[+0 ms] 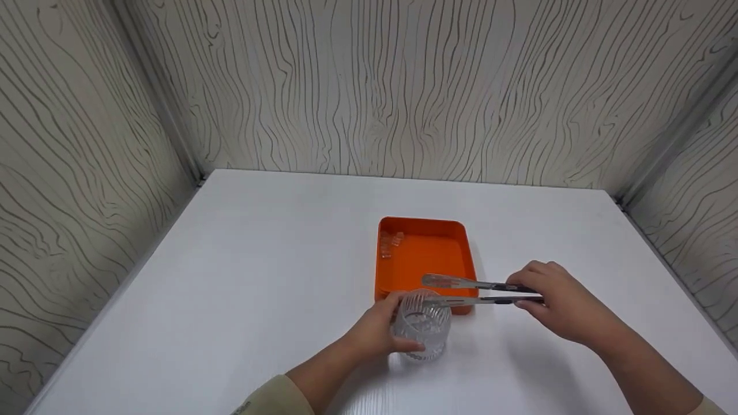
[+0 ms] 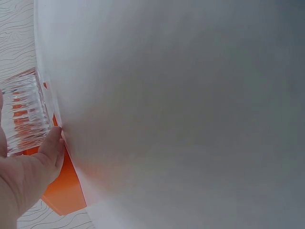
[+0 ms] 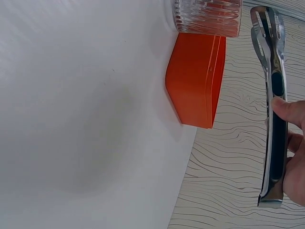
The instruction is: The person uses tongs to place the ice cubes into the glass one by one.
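Note:
My left hand (image 1: 372, 331) holds a clear ribbed drinking glass (image 1: 431, 340) around its side, just in front of the orange tray. In the left wrist view, fingers curve along the ribbed glass (image 2: 29, 117). My right hand (image 1: 559, 302) grips metal tongs (image 1: 461, 282) with dark handle inlays. The tongs' two arms stand apart, their tips over the glass's rim; nothing shows between them. Small clear cubes (image 1: 386, 252) lie in the far left corner of the orange tray (image 1: 429, 256). In the right wrist view, a thumb presses the handle of the tongs (image 3: 278, 124).
The white tabletop (image 1: 271, 259) extends around the tray and glass. Wood-grain patterned panels (image 1: 369, 86) rise behind the table and on both sides.

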The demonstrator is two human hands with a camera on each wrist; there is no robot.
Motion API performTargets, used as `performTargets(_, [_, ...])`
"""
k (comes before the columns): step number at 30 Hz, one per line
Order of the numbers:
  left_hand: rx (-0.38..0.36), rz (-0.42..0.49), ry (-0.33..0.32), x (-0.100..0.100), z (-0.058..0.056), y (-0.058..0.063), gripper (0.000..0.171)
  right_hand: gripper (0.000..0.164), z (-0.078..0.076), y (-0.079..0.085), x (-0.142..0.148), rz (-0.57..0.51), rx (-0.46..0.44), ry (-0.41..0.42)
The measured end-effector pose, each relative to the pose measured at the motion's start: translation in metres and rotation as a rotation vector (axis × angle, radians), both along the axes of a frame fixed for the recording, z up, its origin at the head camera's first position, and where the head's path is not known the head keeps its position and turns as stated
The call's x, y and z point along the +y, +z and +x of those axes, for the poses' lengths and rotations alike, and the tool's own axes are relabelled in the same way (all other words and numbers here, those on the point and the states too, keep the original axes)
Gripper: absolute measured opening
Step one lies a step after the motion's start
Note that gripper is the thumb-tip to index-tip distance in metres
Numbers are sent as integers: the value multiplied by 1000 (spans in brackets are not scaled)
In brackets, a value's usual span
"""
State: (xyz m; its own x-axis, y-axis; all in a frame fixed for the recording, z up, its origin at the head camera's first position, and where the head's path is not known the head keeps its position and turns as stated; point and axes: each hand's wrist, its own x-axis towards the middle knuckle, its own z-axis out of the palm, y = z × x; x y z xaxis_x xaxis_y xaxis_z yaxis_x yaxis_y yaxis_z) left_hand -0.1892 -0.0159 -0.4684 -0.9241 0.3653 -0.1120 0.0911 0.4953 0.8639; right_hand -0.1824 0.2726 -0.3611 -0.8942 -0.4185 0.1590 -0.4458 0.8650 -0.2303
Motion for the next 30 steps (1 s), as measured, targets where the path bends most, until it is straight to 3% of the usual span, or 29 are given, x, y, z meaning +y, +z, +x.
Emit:
performTargets(15, [19,18,-24,-2,0,1,77,25,-12,-1,-5,-41,31,26])
performTargets(30, [-39,-27,26,0,1,4,76,21,-48,-6,-34,-11,-45,-76])
